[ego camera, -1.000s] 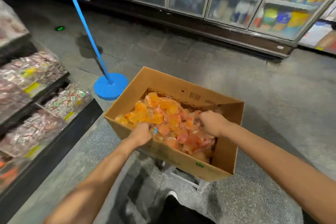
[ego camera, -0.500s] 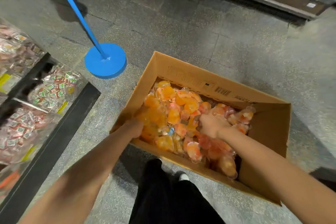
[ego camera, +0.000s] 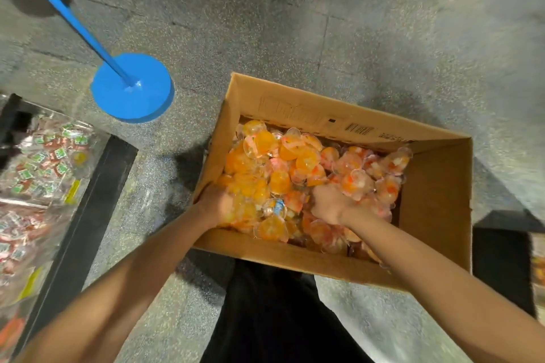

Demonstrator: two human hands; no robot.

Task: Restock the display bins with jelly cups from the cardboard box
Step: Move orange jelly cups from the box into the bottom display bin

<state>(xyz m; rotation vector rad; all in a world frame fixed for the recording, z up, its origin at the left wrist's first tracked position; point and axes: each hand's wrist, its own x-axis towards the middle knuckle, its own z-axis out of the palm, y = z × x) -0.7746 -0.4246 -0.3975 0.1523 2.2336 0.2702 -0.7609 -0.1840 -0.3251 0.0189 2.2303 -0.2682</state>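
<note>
An open cardboard box point(ego camera: 436, 203) stands on the floor in front of me, heaped with clear jelly cups point(ego camera: 283, 168), orange on the left and pink-orange on the right. My left hand point(ego camera: 216, 203) is dug into the cups at the box's left wall, fingers curled down among them. In the middle of the heap, my right hand point(ego camera: 330, 203) has its fingers curled into the pink cups. Both sets of fingertips are buried. The display bins point(ego camera: 44, 162) of wrapped sweets lie at the left edge.
A blue round stand base point(ego camera: 132, 87) with a slanting blue pole point(ego camera: 59, 6) sits on the grey floor between the bins and the box. A black shelf edge point(ego camera: 97, 203) borders the bins. My dark trouser legs point(ego camera: 265, 318) are below the box. A dark unit point(ego camera: 501, 259) stands right.
My view has tilted down and closer to the box, so the freezers are out of sight. Both hands stay in the cups; the left has sunk deeper by the left wall.
</note>
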